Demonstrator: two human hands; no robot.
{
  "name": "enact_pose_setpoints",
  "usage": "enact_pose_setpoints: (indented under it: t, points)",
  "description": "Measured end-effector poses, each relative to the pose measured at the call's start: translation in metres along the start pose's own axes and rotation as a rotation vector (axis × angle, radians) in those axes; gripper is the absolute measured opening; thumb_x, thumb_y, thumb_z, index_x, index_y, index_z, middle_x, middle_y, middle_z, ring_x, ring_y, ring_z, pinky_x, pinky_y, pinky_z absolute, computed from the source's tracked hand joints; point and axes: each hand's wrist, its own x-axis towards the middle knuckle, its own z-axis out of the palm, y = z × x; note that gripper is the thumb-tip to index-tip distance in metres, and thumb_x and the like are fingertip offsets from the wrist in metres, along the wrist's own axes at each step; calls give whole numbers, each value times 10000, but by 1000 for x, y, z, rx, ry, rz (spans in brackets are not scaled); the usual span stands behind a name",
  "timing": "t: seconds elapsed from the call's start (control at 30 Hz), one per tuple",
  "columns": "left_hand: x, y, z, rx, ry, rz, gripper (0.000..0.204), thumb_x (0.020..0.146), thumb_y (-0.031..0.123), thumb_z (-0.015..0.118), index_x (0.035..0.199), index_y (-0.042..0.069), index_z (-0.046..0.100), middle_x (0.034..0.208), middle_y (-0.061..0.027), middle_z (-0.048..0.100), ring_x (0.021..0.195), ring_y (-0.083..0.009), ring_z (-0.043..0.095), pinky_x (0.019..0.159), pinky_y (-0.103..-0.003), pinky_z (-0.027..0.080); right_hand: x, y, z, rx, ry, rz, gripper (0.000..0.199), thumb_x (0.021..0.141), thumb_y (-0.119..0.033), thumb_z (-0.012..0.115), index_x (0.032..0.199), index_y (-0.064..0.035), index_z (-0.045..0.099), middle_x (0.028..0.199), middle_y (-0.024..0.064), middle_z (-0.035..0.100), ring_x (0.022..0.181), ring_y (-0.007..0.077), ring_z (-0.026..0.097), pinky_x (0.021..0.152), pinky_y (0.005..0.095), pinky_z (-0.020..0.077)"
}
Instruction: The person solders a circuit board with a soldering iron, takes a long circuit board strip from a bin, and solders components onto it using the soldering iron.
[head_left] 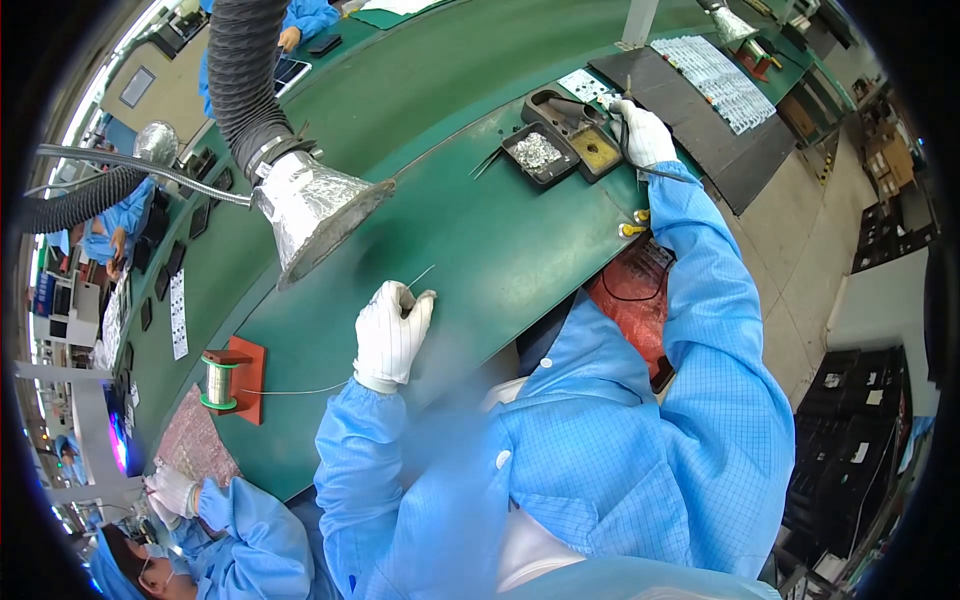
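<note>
- Our left hand (392, 335), in a white glove, rests on the green tabletop (480, 230) with its fingers curled shut around a thin solder wire (420, 276), whose free end sticks out up and to the right past the fingertips.
- The same wire trails back from under this hand, leftward, to a solder spool (218, 381) that stands upright on a small orange-red stand (247, 378) near the tabletop's near left edge.
- Our right hand (641, 132), also in a white glove, reaches far out to the upper right and is closed around the dark handle of a soldering iron (622, 125); a black cable (655, 172) runs from it down along our blue sleeve.
- The iron sits at a black soldering stand (560, 108), just beside this hand; the stand has a tray of silvery metal wool (537, 151) and a yellow sponge (597, 150) side by side.
- A silver funnel-shaped fume hood (315, 212) on a black ribbed hose (247, 70) hangs above the tabletop, just up and left of our left hand.
- A dark mat (690, 110) with a white panel of small parts (715, 80) lies beyond the stand.
- Another person (235, 535) in a blue coat and white gloves works at the lower left, well apart from our hands.
</note>
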Motion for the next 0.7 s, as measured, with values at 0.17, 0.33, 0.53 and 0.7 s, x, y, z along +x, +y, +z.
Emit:
enact_pose_setpoints:
  t: [0.17, 0.33, 0.53, 0.7]
  points:
    - [1, 3, -1, -8, -5, -4, 306, 802, 170, 769, 769, 43, 493, 618, -128, 530, 524, -299, 513, 504, -384, 429, -8, 5, -5, 151, -71, -3, 275, 893, -155, 646, 1150, -76, 586, 988, 200, 674, 910, 368, 665, 819, 412, 519]
    - [0, 3, -1, -17, -10, -34, 303, 802, 162, 770, 767, 43, 493, 609, -130, 529, 520, -297, 515, 501, -381, 428, -4, 8, -34, 215, 112, -10, 295, 892, -240, 653, 1154, -134, 566, 986, 156, 699, 952, 376, 656, 806, 434, 524]
    - [3, 3, 1, -10, -17, -41, 311, 797, 187, 771, 751, 42, 500, 622, -127, 539, 537, -307, 526, 506, -386, 431, -39, 7, -65, 118, 14, 96, 329, 861, -243, 684, 1149, -121, 582, 994, 158, 696, 950, 364, 658, 815, 425, 522]
    - [3, 4, 1, 9, -21, -64, 326, 797, 219, 771, 732, 39, 506, 634, -129, 545, 557, -315, 540, 514, -389, 436, -62, -1, -48, 118, 10, -88, 321, 817, -200, 719, 1094, -77, 613, 979, 170, 665, 936, 361, 639, 814, 431, 512]
